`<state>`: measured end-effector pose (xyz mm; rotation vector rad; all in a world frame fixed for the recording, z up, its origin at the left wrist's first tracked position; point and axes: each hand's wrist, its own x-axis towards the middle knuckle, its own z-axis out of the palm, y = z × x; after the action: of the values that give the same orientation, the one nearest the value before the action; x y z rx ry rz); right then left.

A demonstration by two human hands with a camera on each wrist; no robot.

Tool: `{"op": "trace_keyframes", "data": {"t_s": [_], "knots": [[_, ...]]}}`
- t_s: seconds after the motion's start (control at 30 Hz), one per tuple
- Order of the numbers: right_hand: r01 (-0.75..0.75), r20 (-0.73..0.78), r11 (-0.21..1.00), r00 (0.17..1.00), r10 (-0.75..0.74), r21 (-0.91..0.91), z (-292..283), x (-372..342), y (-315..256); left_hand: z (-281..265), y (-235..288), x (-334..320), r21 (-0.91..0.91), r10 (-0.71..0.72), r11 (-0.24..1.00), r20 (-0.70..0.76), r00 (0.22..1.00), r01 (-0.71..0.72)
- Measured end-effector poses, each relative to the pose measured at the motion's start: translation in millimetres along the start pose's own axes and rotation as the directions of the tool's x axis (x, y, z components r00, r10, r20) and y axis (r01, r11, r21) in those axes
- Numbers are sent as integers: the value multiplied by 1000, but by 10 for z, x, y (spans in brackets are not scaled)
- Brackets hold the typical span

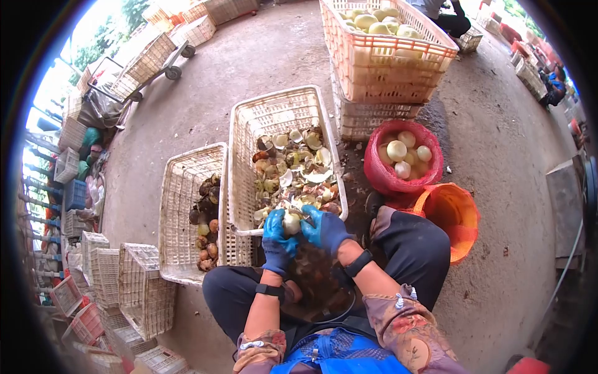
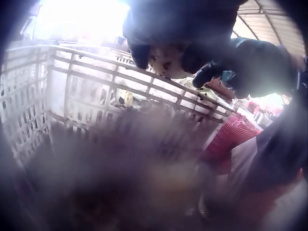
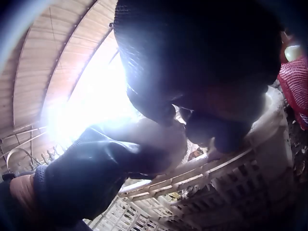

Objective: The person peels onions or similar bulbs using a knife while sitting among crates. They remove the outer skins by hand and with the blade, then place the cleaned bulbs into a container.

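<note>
1. The onion [image 1: 291,223] is at the near rim of the crate [image 1: 240,134], raised over it and held between the two hands.
2. The left hand [image 1: 278,244] is on the onion's left; its fingers are curled round that side and grip it. Both wrist views show this hold.
3. The right hand [image 1: 328,230] is on the onion's right, its fingers bent and close against that side. Whether they pinch the onion, a bit of skin or a tool, I cannot tell; gloves and glare hide it.
4. The relation that matters most, I judge, is this: the onion lies just left of the right fingers and within the left ones. The left hand is the nearer, seeming to carry the weight, while the right has the freer side to work on.
5. The onion looks nearly round, so no clear long axis shows. Which way its root or stem end points is covered by the fingers; the left wrist view shows only dark spots on its pale surface.
6. Inside the crate, just beyond the hands, lie peelings [image 1: 293,168]. Right of the crate stands the red tub [image 1: 377,171] holding pale onions [image 1: 397,151], with the orange bucket [image 1: 461,234] on its near side. Left of the crate, close beside it, is a second crate [image 1: 177,187].
</note>
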<state>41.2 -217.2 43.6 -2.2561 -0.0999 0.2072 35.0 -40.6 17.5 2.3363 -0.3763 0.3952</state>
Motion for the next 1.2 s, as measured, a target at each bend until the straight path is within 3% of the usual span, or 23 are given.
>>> {"op": "trace_keyframes", "data": {"t_s": [0.07,0.17,0.27,0.7,0.9,1.1,1.2], "knots": [[-35,2,986,999,36,-161,-88,-92,-90,9,7,-19,4,-22,1000,-19,1000,22],[68,-20,948,997,-78,-310,-207,-283,-120,26,10,-40,19,-37,999,-39,999,38],[87,183,927,983,-20,-364,-476,-434,-254,14,12,-28,-16,-97,995,-4,995,97],[59,216,901,976,38,-430,-498,-474,-216,63,12,-28,82,-99,992,10,995,98],[0,141,927,988,57,-374,-299,-417,-75,97,-14,-28,114,-82,990,12,997,80],[-142,170,985,973,157,-96,-237,-199,6,84,-6,20,130,-67,990,29,997,62],[-176,172,981,967,187,-82,-226,-145,36,91,-17,37,156,-39,987,28,999,35]]}}
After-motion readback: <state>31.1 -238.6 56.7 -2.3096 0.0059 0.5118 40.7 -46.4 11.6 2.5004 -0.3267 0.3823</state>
